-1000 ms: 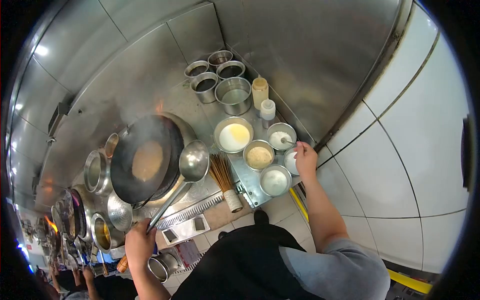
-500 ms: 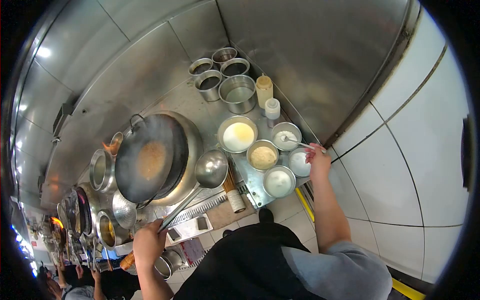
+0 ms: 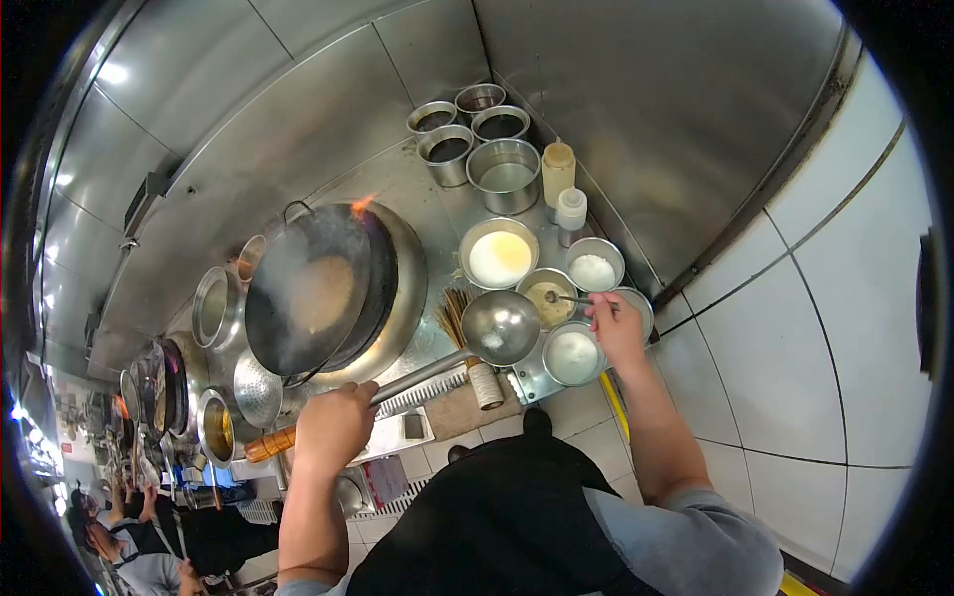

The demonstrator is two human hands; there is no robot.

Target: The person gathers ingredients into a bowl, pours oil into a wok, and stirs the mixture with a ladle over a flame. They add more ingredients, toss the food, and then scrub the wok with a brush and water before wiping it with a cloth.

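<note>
My left hand [image 3: 336, 425] is closed around the handle of a large metal ladle [image 3: 475, 338]. Its bowl is tilted up beside the seasoning tins, with a little white seasoning lying in it. Between the fingers of my right hand [image 3: 614, 328] is a small spoon [image 3: 570, 298], its head down in a tin of pale yellow powder [image 3: 537, 290]. Around it stand a tin of white granules [image 3: 593, 271], a tin of white powder [image 3: 573, 355], and another tin [image 3: 641, 310] partly behind my right hand.
A smoking black wok [image 3: 310, 298] with brown contents sits on the stove at left, a flame [image 3: 363, 206] behind it. A bamboo brush [image 3: 484, 382] lies by the counter edge. Squeeze bottles [image 3: 558, 174] and tins of dark liquid [image 3: 445, 149] stand behind. Another person [image 3: 149, 556] is at lower left.
The ladle has moved right, close to the tins, and white seasoning now shows in it. My right hand has shifted the spoon from the white granules to the pale yellow powder.
</note>
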